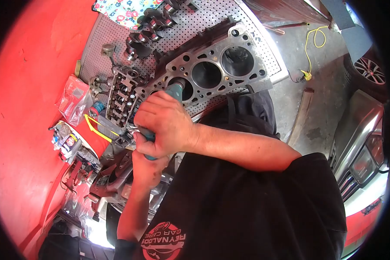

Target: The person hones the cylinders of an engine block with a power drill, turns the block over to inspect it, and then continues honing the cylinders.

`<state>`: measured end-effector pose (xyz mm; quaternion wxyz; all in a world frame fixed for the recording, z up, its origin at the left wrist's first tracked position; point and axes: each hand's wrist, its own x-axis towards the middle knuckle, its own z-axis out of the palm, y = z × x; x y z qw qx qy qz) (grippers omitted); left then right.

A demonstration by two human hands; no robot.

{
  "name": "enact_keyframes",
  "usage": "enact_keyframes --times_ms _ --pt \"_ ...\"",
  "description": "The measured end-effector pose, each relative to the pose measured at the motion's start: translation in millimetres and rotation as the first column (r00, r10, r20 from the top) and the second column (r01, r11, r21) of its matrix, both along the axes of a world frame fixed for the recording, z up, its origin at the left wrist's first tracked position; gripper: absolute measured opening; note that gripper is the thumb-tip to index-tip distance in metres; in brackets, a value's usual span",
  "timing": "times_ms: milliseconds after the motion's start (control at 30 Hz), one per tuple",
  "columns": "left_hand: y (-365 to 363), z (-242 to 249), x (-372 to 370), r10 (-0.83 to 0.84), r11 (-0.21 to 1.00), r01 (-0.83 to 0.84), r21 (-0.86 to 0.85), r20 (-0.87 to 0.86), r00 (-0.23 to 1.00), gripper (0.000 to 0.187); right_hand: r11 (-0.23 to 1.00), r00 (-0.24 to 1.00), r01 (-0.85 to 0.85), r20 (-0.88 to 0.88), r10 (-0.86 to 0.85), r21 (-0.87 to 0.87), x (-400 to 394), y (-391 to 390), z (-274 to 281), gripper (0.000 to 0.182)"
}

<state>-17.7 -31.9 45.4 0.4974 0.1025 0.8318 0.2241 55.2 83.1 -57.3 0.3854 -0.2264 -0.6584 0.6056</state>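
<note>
My right hand (167, 123) is wrapped around a teal power tool (174, 92), which has a silver nose. The tool points down into a bore of the engine block (242, 39); what is on its tip is hidden inside the bore. Below, my left hand (148, 169) is closed at the tool's rear end, against my right hand. Two more round bores, right of the tool, show dark insides. Close to the left of my hands lies a cylinder head (122, 97) with its valve gear facing up.
A perforated metal tabletop (104, 32) carries the block, a crankshaft (147, 32), pistons with rods (108, 51) and a flowered cloth (121, 12). Plastic bags (76, 99) lie left. A yellow cord (308, 52) runs over the floor; a car (364, 151) stands right.
</note>
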Motion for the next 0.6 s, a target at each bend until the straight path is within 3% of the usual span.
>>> enact_keyframes --times_ms 133,200,267,600 --pt "2 21 9 0.045 0.999 -0.043 0.028 -0.046 0.998 0.047 0.999 0.999 -0.036 0.009 0.036 0.018 0 -4 17 0.026" --pt "-3 24 8 -0.123 0.99 0.13 0.044 -0.147 0.982 0.052 0.999 0.999 -0.043 0.014 0.043 0.024 1 -5 25 0.027" --pt "-5 27 8 -0.187 0.977 0.203 0.059 -0.201 0.962 0.056 0.999 0.999 -0.033 0.008 0.033 0.02 2 -7 32 0.028" --pt "-10 50 12 0.016 0.994 -0.008 0.108 -0.069 0.998 0.068 0.997 0.998 -0.064 -0.012 0.065 0.033 1 -10 53 0.032"
